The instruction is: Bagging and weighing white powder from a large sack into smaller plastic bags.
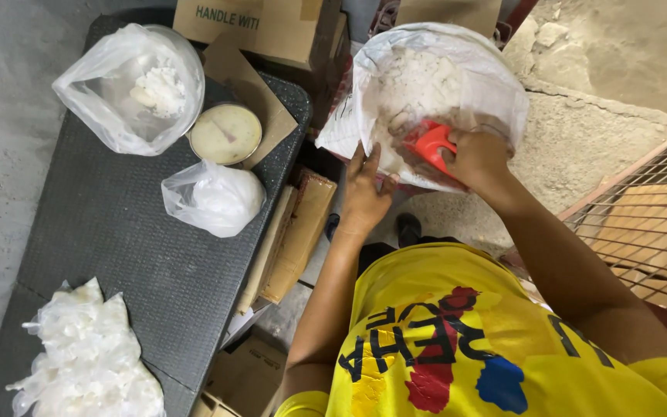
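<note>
A large white plastic sack [457, 69] stands open ahead of me, filled with pale white lumps. My right hand [476, 158] reaches into it and grips a red scoop [430, 145] dug into the contents. My left hand [364, 193] holds the sack's near rim on the left side, fingers spread against the plastic. My yellow printed shirt [457, 340] fills the lower right.
A dark table [117, 232] on the left bears an open clear bag of white lumps [137, 89], a round dial scale [225, 133], a small tied bag [214, 197] and a pile of filled bags [86, 359]. Cardboard boxes [256, 23] stand behind; a wire rack [650, 216] is right.
</note>
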